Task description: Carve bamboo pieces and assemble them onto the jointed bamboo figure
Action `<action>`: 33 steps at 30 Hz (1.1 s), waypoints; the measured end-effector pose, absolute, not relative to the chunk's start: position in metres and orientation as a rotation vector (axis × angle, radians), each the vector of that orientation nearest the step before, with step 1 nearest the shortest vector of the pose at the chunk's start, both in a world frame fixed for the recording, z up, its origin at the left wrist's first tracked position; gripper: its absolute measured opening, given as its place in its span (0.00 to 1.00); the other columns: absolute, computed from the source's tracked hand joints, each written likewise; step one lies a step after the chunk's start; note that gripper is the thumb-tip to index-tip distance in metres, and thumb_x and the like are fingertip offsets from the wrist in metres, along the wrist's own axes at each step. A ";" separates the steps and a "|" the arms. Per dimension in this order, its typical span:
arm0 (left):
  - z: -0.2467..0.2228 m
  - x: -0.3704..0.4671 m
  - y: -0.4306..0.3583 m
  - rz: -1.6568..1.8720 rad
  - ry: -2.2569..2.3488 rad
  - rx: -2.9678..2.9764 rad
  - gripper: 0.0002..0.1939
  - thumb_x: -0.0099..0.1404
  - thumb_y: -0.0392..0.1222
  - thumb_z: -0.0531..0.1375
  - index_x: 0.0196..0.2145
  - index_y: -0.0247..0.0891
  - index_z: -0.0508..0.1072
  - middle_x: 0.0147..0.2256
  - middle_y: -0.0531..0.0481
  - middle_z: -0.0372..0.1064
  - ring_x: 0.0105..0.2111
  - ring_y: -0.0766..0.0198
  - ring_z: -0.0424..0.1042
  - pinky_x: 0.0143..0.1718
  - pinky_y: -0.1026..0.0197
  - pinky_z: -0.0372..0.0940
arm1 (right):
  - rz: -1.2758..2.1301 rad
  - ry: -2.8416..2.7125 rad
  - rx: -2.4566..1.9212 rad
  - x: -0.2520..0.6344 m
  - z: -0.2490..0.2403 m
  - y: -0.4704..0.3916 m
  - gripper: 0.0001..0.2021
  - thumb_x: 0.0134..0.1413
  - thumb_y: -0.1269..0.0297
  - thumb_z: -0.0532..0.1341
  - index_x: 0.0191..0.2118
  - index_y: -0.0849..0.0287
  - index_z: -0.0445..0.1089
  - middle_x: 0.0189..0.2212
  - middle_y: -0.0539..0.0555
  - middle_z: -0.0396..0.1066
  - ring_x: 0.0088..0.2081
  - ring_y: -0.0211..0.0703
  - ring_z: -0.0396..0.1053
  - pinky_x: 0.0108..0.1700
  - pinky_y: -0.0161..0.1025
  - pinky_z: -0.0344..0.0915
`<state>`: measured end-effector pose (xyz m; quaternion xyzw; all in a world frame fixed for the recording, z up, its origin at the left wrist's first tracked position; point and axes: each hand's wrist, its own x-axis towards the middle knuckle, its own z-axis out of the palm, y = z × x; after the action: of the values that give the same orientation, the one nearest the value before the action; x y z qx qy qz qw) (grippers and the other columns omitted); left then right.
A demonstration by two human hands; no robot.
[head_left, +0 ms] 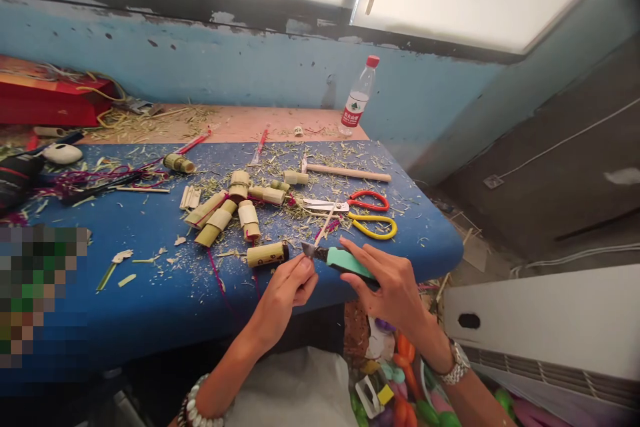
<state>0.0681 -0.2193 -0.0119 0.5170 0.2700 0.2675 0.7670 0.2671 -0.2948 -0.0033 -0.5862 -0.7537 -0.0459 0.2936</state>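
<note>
My left hand (286, 290) is closed in a pinch on a thin bamboo stick (327, 220), which slants up and away over the table's front edge. In my right hand (393, 283) is a utility knife (346, 259) with a teal and black handle; its blade lies against the stick close to my left fingertips. Just left of the blade, a bamboo tube (264, 255) with dark marks lies on its side. Beyond my hands rest scissors (345, 207) with one red and one yellow handle, and a hammer (345, 171) with a wooden handle.
Several cut bamboo pieces (217, 221) lie mid-table among shavings and purple cord on the blue cover (165, 307). A water bottle (356, 103) stands at the back. A red box (50, 97) and a black tool (20, 180) are at left. Colourful balloons (407, 360) lie below, right.
</note>
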 end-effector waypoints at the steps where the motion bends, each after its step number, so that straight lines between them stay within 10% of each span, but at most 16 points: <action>1: -0.012 0.067 -0.219 0.570 0.574 1.124 0.22 0.74 0.52 0.50 0.25 0.41 0.51 0.20 0.60 0.42 0.21 0.69 0.40 0.23 0.60 0.40 | -0.126 -2.015 -1.564 0.269 -0.004 -0.294 0.22 0.69 0.58 0.60 0.62 0.62 0.66 0.34 0.56 0.75 0.32 0.46 0.74 0.35 0.39 0.68; 22: 0.006 0.072 -0.218 0.525 0.721 1.399 0.23 0.75 0.61 0.43 0.44 0.41 0.66 0.30 0.55 0.62 0.26 0.67 0.57 0.27 0.63 0.54 | -0.142 -1.871 -1.517 0.298 -0.007 -0.281 0.23 0.66 0.65 0.62 0.65 0.57 0.64 0.49 0.60 0.77 0.47 0.52 0.78 0.50 0.44 0.73; 33: 0.015 0.077 -0.207 0.557 0.772 1.726 0.19 0.78 0.49 0.46 0.30 0.39 0.61 0.25 0.57 0.59 0.26 0.66 0.57 0.31 0.60 0.51 | -0.028 -1.909 -1.497 0.280 0.003 -0.293 0.24 0.66 0.64 0.62 0.65 0.58 0.63 0.51 0.61 0.75 0.47 0.51 0.77 0.50 0.44 0.73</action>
<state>0.0767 -0.2073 0.0150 0.7299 0.3266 0.2354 0.5524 0.2804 -0.2930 0.0033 -0.5780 -0.7369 -0.0107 0.3503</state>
